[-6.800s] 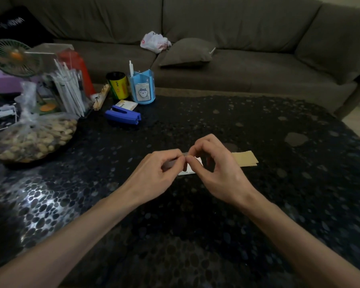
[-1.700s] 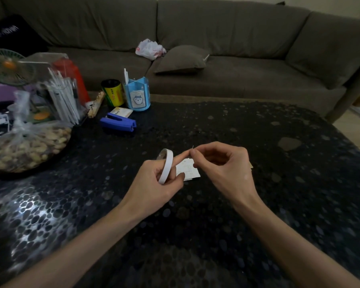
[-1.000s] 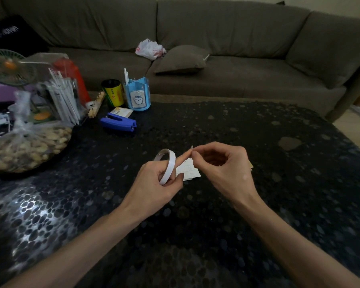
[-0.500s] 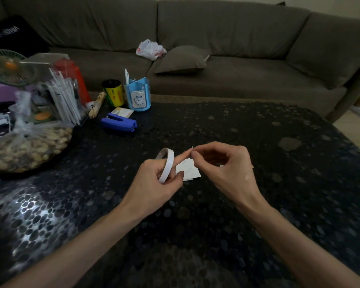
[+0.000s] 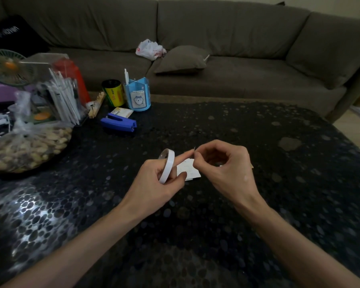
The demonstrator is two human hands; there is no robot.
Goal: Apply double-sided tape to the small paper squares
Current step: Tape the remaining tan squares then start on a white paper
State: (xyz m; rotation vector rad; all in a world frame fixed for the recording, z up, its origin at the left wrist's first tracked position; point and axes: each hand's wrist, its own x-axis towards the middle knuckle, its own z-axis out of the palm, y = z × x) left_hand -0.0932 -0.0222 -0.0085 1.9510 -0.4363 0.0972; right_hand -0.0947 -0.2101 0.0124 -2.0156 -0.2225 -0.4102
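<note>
Left grip: curled round upright tape roll. Right grip: pinching sliver, likely tape end. Squares: mid-desk, beneath and between both grips.

i see only my two arms, from the edge of the view to the fingertips. my left hand and my right hand are bare, and so are my left forearm and my right forearm, all the way to the lower edge of the view. the forearms are slim and smooth. the fingers are long and thin, with short nails. on the back of the right hand the knuckles stand out a little, and there is one small dot-like mark.
</note>
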